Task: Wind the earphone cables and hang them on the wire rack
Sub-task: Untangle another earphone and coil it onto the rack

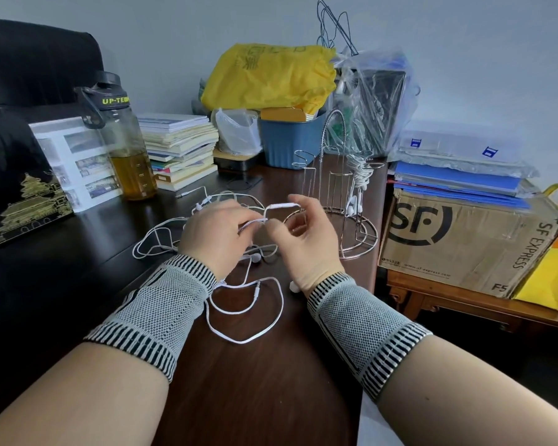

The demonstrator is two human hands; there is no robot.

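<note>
White earphone cables lie tangled in loops on the dark wooden table, in front of me and under my hands. My left hand pinches a strand of cable. My right hand holds the same cable just beyond it, with the white inline remote sticking up over its fingers. The chrome wire rack stands right behind my right hand. One wound white earphone bundle hangs on the rack's right hook, its earbuds dangling.
A water bottle with yellow liquid, a stack of books and a blue bin line the table's back. A cardboard SF box sits on a lower stand to the right. The table's right edge runs just past the rack.
</note>
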